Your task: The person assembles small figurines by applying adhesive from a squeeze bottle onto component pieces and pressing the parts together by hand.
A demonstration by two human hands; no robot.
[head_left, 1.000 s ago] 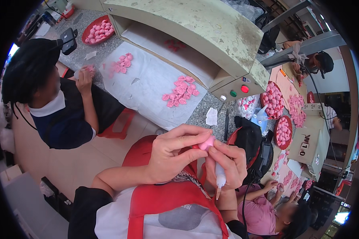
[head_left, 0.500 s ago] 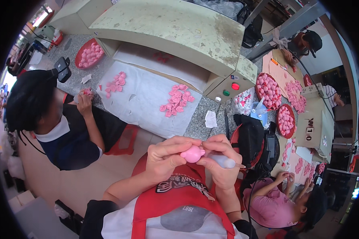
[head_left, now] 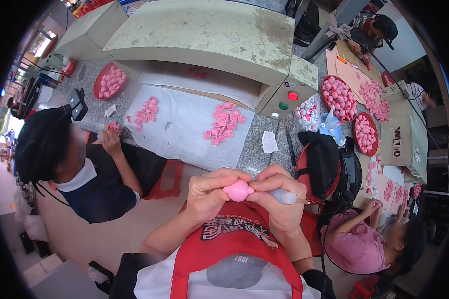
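Close in front of my apron, a small pink rounded piece (head_left: 238, 191) with a narrow nub at its end is pinched between both hands. My left hand (head_left: 203, 195) grips its left side with thumb and fingertips. The fingertips of my right hand (head_left: 280, 212) press at its right end. That same hand also keeps a small translucent bottle (head_left: 284, 197) with a thin tip tucked in its fingers, tip pointing right. Beyond my hands, flat pink pieces (head_left: 223, 123) lie in a cluster on a white sheet (head_left: 179, 134), with a smaller pink group (head_left: 146, 112) to the left.
The sheet runs into a pale machine (head_left: 199, 40) with red and green buttons. A co-worker (head_left: 80, 169) sits at left near a red bowl of pink balls (head_left: 111, 82). At right are a black bag (head_left: 317, 162), more filled bowls (head_left: 338, 99) and another co-worker (head_left: 359, 239).
The pink piece has turned slightly between my fingers, and its rounder side shows now. Both hands keep their hold. The whole view has shifted a little.
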